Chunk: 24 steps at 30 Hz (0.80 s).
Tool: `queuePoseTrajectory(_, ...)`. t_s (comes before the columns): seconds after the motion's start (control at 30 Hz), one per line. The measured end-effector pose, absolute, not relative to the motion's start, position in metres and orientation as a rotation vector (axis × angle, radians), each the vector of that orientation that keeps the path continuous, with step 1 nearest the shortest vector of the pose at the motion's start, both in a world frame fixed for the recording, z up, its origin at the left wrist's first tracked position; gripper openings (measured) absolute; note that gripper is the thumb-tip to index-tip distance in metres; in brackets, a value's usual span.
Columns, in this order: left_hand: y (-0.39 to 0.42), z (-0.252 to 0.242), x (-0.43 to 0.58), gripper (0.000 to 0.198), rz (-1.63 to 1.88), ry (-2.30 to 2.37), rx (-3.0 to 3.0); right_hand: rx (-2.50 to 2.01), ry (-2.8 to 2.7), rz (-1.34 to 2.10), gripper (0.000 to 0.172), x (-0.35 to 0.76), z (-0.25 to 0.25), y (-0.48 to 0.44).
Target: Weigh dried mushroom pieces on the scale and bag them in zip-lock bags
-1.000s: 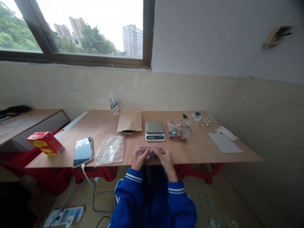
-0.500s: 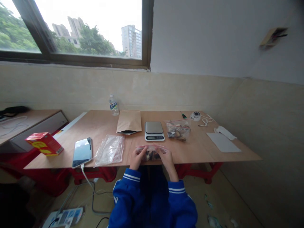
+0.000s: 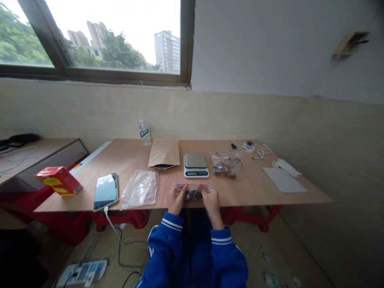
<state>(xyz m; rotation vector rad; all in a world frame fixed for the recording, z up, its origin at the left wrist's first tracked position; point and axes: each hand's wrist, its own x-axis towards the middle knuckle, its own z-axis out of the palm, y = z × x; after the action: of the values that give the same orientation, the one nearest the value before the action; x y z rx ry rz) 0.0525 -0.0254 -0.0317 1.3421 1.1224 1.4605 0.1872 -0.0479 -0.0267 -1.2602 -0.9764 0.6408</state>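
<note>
Wooden tabletop (image 3: 252, 193): spread wide under the things.
Kraft pouch (image 3: 164, 151): lying left of the digital scale (image 3: 195, 161), its mouth facing the near edge.
Clear zip bag (image 3: 194, 195): dark pieces inside, at the near edge, in front of the scale.
Left hand (image 3: 176, 200): thumb and fingers closed on the bag's left top.
Right hand (image 3: 211, 201): pinched likewise on its right top.
</note>
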Motion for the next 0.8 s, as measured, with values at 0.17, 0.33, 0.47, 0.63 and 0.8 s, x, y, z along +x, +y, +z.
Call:
queuePoseTrajectory(0.17,-0.027,-0.026,0.057,0.035,1.413,1.133,1.311,-1.196,-0.99,0.684,0.028,0.184,-0.024,-0.048)
queuePoseTrajectory(0.33,-0.026,-0.024,0.055,0.035,1.343,1.067,1.26,-1.052,-1.006,0.89,0.028,0.188,-0.021,-0.05)
queuePoseTrajectory(0.47,-0.027,-0.024,0.055,0.032,1.352,1.067,1.296,-0.998,-1.028,0.931,0.032,0.184,-0.016,-0.051)
queuePoseTrajectory(0.63,-0.028,-0.025,0.055,0.032,1.337,1.037,1.322,-1.032,-0.944,0.87,0.04,0.176,-0.013,-0.05)
queuePoseTrajectory(0.8,-0.03,-0.031,0.055,0.03,1.407,1.057,1.279,-1.052,-0.936,0.847,0.033,0.172,-0.01,-0.053)
